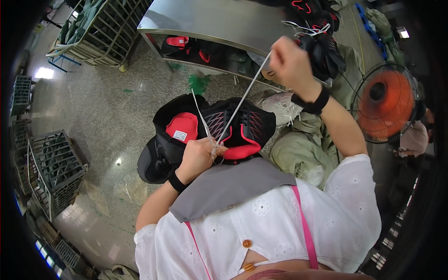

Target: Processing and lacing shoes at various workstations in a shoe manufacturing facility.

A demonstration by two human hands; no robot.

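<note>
A long white shoelace [252, 83] runs taut between my two hands. My left hand [198, 157] is closed around its lower part, where the lace bunches in a tangle. A loose end stands up beside that hand. Raised to the right, my right hand [290, 63] pinches the upper end; motion blurs it somewhat. Under the lace lies a black shoe [252, 119] with a red-lined collar and red-patterned upper, close to my grey apron [238, 186]. Left of it is another black shoe [161, 116] showing a red insole, and a dark shoe [156, 161] sits lower left.
A metal table [205, 21] stands ahead, with shoes [177, 44] on its lower shelf and black shoes with white laces [322, 42] at its right end. An orange fan [385, 105] and green sacks [303, 154] are at right. Barred carts [56, 170] holding green shoe lasts stand left.
</note>
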